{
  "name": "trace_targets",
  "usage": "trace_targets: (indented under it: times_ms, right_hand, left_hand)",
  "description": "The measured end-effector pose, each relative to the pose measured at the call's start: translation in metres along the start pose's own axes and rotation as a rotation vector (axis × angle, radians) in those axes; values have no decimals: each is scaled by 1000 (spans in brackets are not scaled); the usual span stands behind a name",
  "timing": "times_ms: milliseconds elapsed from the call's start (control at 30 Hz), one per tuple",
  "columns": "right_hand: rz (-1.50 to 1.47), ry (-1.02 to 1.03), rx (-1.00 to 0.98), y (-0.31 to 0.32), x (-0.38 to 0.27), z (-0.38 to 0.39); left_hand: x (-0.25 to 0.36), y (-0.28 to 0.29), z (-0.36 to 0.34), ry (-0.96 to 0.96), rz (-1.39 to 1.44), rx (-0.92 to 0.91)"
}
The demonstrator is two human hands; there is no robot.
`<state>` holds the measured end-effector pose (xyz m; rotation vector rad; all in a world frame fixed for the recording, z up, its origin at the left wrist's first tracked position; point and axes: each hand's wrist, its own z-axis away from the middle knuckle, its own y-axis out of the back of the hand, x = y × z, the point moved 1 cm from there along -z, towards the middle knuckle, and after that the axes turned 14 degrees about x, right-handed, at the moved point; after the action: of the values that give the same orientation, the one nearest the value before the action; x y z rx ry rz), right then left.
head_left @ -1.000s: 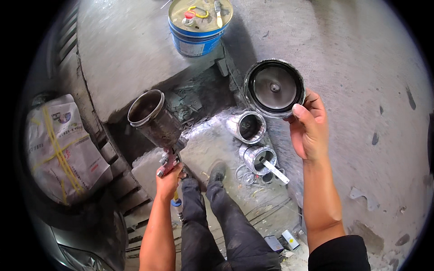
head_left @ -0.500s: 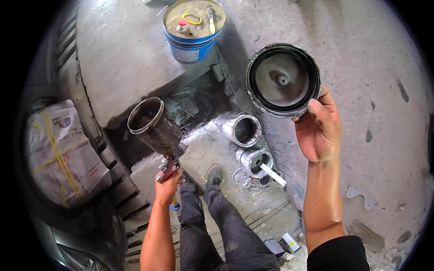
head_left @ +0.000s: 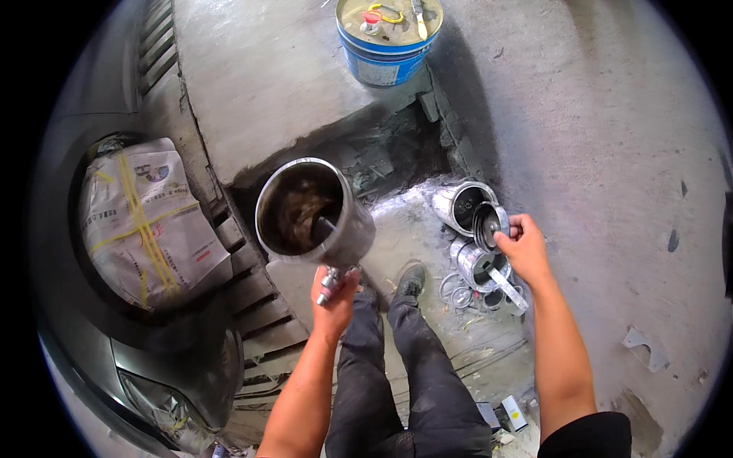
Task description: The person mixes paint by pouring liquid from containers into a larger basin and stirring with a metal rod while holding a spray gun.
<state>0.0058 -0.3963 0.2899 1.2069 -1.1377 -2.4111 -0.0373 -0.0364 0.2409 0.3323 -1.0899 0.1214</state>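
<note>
My left hand [head_left: 336,309] grips a spray gun [head_left: 328,284] by its handle. Its metal cup [head_left: 357,229] is uncovered and tilted, so its mouth faces up toward me; dark brown residue coats the inside. Pinched in my right hand [head_left: 527,248] is a round cup lid [head_left: 490,227], held tilted beside two open metal cans on the ground. The farther can [head_left: 449,204] is dark inside. From the nearer can [head_left: 465,256] a pale flat stick [head_left: 509,288] leans out. Whether the lid touches either can, I cannot tell.
Far off stands a blue bucket [head_left: 382,62] with a brush [head_left: 419,19] and small items on its lid. A sunken pit [head_left: 382,145] lies ahead. At left, a car [head_left: 164,359] has its wheel covered by a taped white sack [head_left: 153,221]. Small boxes [head_left: 514,413] lie lower right.
My right hand has lowered the lid from the upper right to beside the cans. The spray gun's cup has come closer and tips its mouth more toward me. The whole view has shifted.
</note>
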Motion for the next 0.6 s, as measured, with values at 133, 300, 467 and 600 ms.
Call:
trace_targets:
  times_ms: [133,300,467,600]
  right_hand:
    - [351,276,138,-5,17,23]
    - [175,22,92,-5,43,36]
    - [183,-68,94,4,44,56]
    - [-30,-198,65,9,74,73]
  left_hand:
    - [-20,13,22,-364,-350,-18]
    - [-35,11,40,-492,-462,-72]
    - [-18,1,52,-481,-405,13]
    - [-7,-18,42,-443,-327,7]
